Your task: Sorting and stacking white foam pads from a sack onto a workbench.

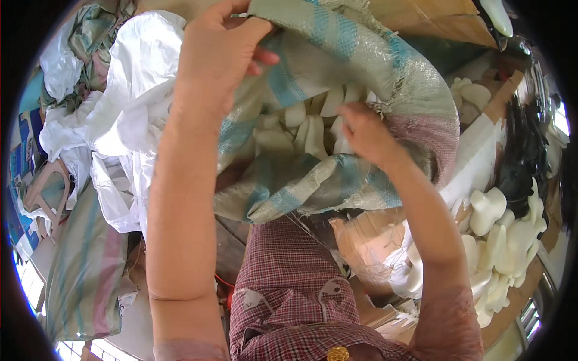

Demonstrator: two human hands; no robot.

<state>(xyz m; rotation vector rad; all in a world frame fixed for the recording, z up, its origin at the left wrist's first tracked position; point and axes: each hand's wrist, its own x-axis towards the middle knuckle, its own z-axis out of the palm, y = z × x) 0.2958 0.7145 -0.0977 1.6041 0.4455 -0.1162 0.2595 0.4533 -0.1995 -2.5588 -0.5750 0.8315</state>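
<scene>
A large woven plastic sack (361,66) with pale green, blue and pink stripes is held open in front of me. My left hand (220,51) grips its upper rim, fingers folded over the edge. My right hand (364,132) reaches into the sack's mouth and touches the cream-white moulded pieces (301,129) packed inside; whether it grips one is hidden. The sack's lower rim (301,192) sags over my checked shirt.
White plastic sacks (129,114) and another striped sack (84,265) are heaped at the left. More cream-white moulded pieces (500,240) lie piled at the right beside black ones (524,156). Cardboard (370,240) lies below the sack, and brown board (439,21) sits at the top.
</scene>
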